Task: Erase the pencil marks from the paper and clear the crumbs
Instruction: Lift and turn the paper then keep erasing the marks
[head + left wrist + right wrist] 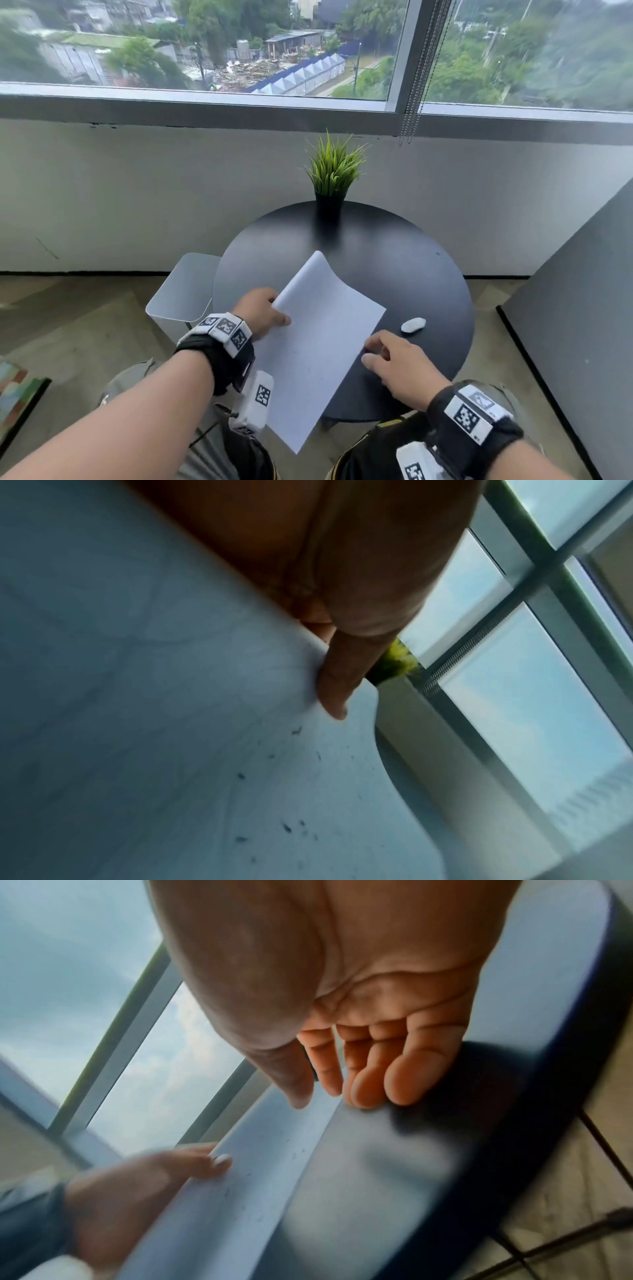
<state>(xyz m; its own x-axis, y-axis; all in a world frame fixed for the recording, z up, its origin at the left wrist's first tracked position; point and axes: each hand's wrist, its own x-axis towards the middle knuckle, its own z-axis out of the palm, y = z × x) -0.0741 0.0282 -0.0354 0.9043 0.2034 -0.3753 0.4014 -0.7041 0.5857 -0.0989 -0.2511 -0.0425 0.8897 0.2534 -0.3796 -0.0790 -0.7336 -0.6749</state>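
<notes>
A white sheet of paper point(318, 346) is lifted off the round black table point(394, 260) and tilted, its near corner hanging past the table's front edge. My left hand point(265, 313) pinches its left edge, thumb on top. In the left wrist view dark eraser crumbs point(287, 827) dot the paper point(154, 723) below my thumb point(337, 685). My right hand point(394, 363) hovers with relaxed fingers at the paper's right edge, holding nothing; in the right wrist view its fingertips point(377, 1085) hang just above the table beside the paper point(246, 1177). A white eraser point(413, 324) lies on the table to the right.
A potted green plant point(334, 174) stands at the table's far edge. A white stool point(185, 291) sits left of the table on the floor. A grey panel point(582, 325) rises at the right. A wall and window lie behind.
</notes>
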